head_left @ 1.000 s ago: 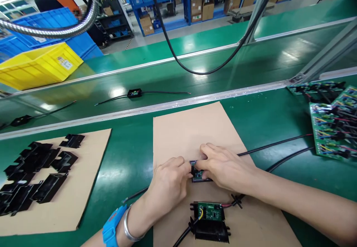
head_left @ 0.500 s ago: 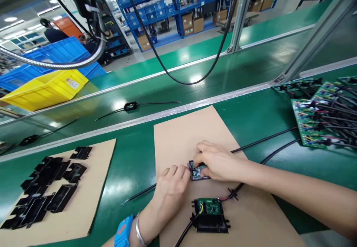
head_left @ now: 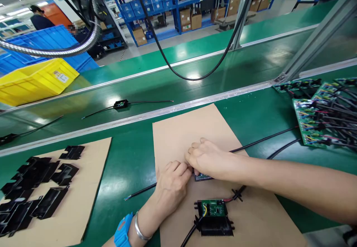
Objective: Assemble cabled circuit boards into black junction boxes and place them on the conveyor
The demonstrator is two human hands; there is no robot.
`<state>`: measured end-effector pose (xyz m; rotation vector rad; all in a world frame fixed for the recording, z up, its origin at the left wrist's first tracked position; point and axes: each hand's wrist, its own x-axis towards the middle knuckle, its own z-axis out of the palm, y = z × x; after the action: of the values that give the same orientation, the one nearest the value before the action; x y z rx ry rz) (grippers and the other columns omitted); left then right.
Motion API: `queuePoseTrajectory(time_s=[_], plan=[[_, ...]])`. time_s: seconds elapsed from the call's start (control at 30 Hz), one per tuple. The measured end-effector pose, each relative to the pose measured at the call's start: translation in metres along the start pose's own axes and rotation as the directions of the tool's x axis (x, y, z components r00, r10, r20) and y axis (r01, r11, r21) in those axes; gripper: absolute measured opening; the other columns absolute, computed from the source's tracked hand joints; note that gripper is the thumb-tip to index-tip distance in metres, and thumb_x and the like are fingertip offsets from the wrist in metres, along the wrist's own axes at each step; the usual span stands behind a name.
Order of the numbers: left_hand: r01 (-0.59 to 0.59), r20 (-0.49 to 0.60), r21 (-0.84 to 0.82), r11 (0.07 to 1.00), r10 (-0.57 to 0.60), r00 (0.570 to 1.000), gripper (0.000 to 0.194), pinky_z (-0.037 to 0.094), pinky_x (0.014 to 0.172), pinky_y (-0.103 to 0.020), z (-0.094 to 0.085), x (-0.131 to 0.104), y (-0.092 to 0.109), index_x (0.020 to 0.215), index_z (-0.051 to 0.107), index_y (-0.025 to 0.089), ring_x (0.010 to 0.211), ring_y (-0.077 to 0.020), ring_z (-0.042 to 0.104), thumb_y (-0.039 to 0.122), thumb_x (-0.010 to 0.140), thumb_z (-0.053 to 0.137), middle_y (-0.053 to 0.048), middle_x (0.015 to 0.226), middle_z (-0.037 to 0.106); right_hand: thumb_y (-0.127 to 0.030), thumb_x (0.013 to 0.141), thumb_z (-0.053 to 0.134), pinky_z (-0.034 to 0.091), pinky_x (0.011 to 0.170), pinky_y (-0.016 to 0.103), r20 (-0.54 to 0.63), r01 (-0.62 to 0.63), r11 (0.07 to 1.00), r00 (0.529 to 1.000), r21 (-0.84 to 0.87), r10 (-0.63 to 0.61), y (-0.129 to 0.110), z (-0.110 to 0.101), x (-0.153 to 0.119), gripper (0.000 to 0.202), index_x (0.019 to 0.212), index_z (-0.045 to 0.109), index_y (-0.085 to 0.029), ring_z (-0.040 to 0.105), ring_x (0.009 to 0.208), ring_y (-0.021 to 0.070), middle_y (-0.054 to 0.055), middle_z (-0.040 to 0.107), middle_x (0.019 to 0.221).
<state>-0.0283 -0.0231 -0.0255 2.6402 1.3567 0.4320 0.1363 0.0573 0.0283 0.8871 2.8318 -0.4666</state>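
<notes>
On tan cardboard (head_left: 181,133), black-rimmed green board (head_left: 203,177), mostly hidden, left hand (head_left: 173,180) and right hand (head_left: 209,160) curled close, grasps unclear

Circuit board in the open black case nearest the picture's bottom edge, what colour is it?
Green; the circuit board shows best in the head view.
</notes>
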Motion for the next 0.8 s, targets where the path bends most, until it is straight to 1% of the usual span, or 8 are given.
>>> queuePoseTrajectory(time_s=[0.03, 0.1, 0.17, 0.27, 0.4, 0.47, 0.6, 0.8], plan=[[0.0, -0.004, -0.01, 1.0, 0.0, 1.0, 0.027, 0.049, 0.069, -0.032, -0.002, 0.001, -0.001, 0.088, 0.065, 0.016, 0.076, -0.0189, 0.054, 0.003, 0.089, 0.042, -0.006, 0.083, 0.062, -0.015, 0.087, 0.063, 0.041, 0.082, 0.034, -0.015, 0.015, 1.0, 1.0, -0.002, -0.015, 0.004, 0.0, -0.004, 0.004, 0.089, 0.066, -0.015, 0.061, 0.092, 0.0224, 0.008, 0.069, 0.09], [0.009, -0.006, -0.032, 0.999, -0.009, 1.0, 0.02, 0.051, 0.072, -0.031, -0.009, 0.002, -0.001, 0.093, 0.065, 0.017, 0.08, -0.0184, 0.056, 0.009, 0.092, 0.047, -0.006, 0.089, 0.063, -0.034, 0.084, 0.071, 0.042, 0.08, 0.033, -0.06, 0.047, 0.999, 0.997, 0.021, -0.045, 0.016, 0.0, -0.014, 0.02, 0.09, 0.065, -0.016, 0.06, 0.094, 0.0227, 0.007, 0.068, 0.091], [0.038, -0.001, -0.069, 0.997, -0.038, 0.999, 0.016, 0.052, 0.075, -0.032, -0.017, 0.004, 0.002, 0.099, 0.064, 0.019, 0.084, -0.0186, 0.057, 0.014, 0.094, 0.05, -0.005, 0.094, 0.063, -0.044, 0.085, 0.069, 0.044, 0.081, 0.033, -0.158, 0.063, 0.991, 0.987, 0.117, -0.045, 0.03, -0.002, -0.03, 0.03, 0.093, 0.064, -0.016, 0.059, 0.095, 0.0223, 0.007, 0.067, 0.095], [0.0, 0.043, -0.147, 0.989, 0.006, 0.999, 0.016, 0.05, 0.083, -0.036, -0.027, 0.009, 0.009, 0.103, 0.06, 0.017, 0.092, -0.0207, 0.057, 0.014, 0.093, 0.048, -0.007, 0.101, 0.063, -0.035, 0.095, 0.056, 0.044, 0.085, 0.033, -0.316, 0.042, 0.954, 0.947, 0.298, 0.057, 0.047, -0.003, -0.063, 0.021, 0.101, 0.061, -0.016, 0.057, 0.096, 0.0199, 0.007, 0.065, 0.099], [-0.24, 0.129, -0.188, 0.952, 0.267, 0.955, 0.028, 0.043, 0.097, -0.04, -0.028, 0.016, 0.015, 0.118, 0.056, 0.015, 0.11, -0.0236, 0.054, 0.013, 0.09, 0.05, -0.008, 0.122, 0.061, -0.022, 0.093, 0.053, 0.045, 0.086, 0.036, -0.24, -0.053, 0.936, 0.96, 0.349, 0.143, 0.056, 0.007, -0.097, 0.017, 0.108, 0.06, -0.017, 0.056, 0.098, 0.0217, 0.008, 0.064, 0.104], [-0.316, 0.151, -0.152, 0.936, 0.338, 0.929, 0.036, 0.039, 0.102, -0.041, -0.024, 0.019, 0.014, 0.129, 0.05, 0.015, 0.118, -0.024, 0.051, 0.013, 0.093, 0.047, -0.007, 0.134, 0.057, -0.018, 0.092, 0.052, 0.045, 0.088, 0.036, -0.21, -0.086, 0.928, 0.963, 0.361, 0.171, 0.058, 0.015, -0.102, 0.019, 0.11, 0.06, -0.017, 0.057, 0.1, 0.0219, 0.008, 0.064, 0.106], [-0.346, 0.175, -0.093, 0.934, 0.358, 0.917, 0.037, 0.039, 0.103, -0.037, -0.017, 0.023, 0.013, 0.136, 0.046, 0.017, 0.126, -0.0207, 0.048, 0.01, 0.101, 0.034, -0.004, 0.136, 0.057, -0.014, 0.092, 0.048, 0.046, 0.084, 0.034, -0.235, -0.109, 0.919, 0.949, 0.379, 0.21, 0.062, 0.024, -0.099, 0.018, 0.104, 0.062, -0.017, 0.058, 0.094, 0.0207, 0.007, 0.066, 0.098], [-0.261, 0.203, -0.184, 0.948, 0.296, 0.933, 0.029, 0.045, 0.098, -0.034, -0.021, 0.028, 0.016, 0.123, 0.054, 0.018, 0.11, -0.0181, 0.056, 0.016, 0.103, 0.033, -0.004, 0.114, 0.066, -0.009, 0.091, 0.044, 0.044, 0.071, 0.029, -0.295, 0.0, 0.893, 0.944, 0.451, 0.149, 0.049, 0.028, -0.092, 0.017, 0.09, 0.059, -0.017, 0.055, 0.079, 0.0176, 0.005, 0.061, 0.083]])
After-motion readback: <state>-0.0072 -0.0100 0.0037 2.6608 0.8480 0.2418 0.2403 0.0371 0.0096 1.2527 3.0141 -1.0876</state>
